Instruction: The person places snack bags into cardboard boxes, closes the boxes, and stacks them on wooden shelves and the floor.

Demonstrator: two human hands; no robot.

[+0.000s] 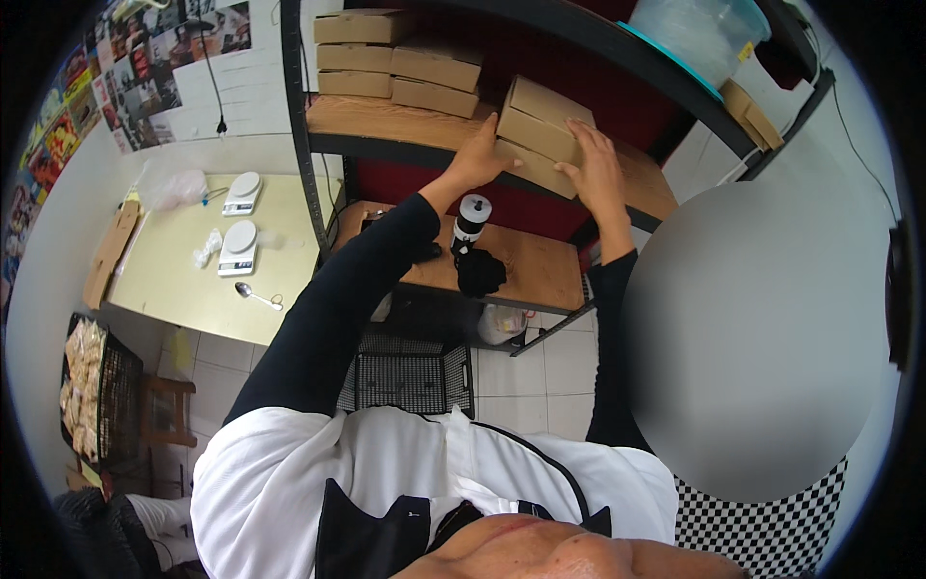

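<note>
Two flat brown cardboard boxes, an upper box (545,108) and a lower box (536,170), are stacked on the wooden shelf (371,118) in front of me. My left hand (477,156) presses the left side of the stack, its thumb on the lower box's front. At the right side, my right hand (596,166) has its fingers over the upper box's edge and its thumb against the lower box. Both hands grip the pair between them. To the left on that shelf sit more closed cardboard boxes (357,56) in two stacks.
A lower shelf (540,261) holds a black-and-white cylinder (471,217) and dark cloth (479,273). Left, a pale table (174,261) carries two white scales (239,241) and a spoon (256,294). A black crate (410,381) stands below. A blurred grey patch covers the right.
</note>
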